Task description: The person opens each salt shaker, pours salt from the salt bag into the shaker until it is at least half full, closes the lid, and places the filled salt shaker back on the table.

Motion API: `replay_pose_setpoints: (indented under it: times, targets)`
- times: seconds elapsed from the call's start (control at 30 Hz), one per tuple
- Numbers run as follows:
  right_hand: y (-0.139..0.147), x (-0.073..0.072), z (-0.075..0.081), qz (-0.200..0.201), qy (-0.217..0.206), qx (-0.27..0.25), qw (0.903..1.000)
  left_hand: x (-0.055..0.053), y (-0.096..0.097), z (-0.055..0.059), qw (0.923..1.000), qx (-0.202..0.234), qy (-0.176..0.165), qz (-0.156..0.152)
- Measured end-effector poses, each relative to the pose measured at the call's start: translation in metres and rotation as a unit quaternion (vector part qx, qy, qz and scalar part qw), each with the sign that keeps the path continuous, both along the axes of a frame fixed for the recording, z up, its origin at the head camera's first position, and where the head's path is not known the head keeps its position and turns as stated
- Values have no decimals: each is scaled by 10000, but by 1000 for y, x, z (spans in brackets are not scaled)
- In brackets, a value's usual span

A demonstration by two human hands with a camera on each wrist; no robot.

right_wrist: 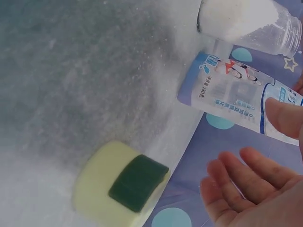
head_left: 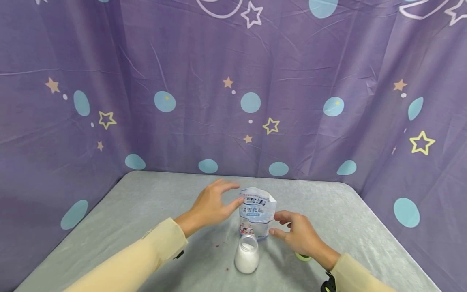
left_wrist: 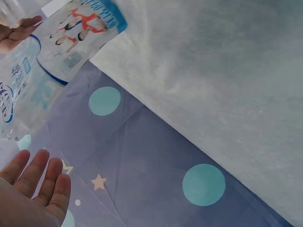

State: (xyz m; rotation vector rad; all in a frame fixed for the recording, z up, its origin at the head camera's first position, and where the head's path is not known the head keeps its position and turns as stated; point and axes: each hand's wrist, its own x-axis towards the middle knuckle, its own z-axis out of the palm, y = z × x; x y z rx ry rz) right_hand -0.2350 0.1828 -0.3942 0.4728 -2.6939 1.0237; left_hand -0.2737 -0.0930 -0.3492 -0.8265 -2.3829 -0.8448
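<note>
A printed, mostly clear plastic pouch stands upright on the table, its top edge cut unevenly. Directly in front of it is a clear glass jar without a lid, holding white grains; the right wrist view also shows the jar. My left hand is at the pouch's upper left, fingers spread and thumb by its edge. On the other side, my right hand has its thumb and loosely bent fingers beside the pouch's right edge. Neither hand grips the pouch; whether the thumbs touch it I cannot tell.
A pale yellow-green round object with a dark green patch lies on the table, mostly hidden below my right hand in the head view. Small reddish specks lie left of the jar. A purple patterned curtain hangs behind the grey-covered table.
</note>
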Motion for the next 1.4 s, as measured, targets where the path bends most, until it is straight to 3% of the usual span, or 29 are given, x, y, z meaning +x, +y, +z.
replay_pose_setpoints:
  times: [0.37, 0.83, 1.4]
  targets:
    - [8, 6, 0, 56, 52, 14, 10000, 8, -22, -18, 9997, -84, -95, 204]
    - [21, 11, -3, 228, 271, -5, 9994, 16, -40, -33, 9982, -546, 174, 176]
    - [33, 16, -7, 159, 327, 18, 9993, 35, -48, -48, 9948, -924, -386, 168]
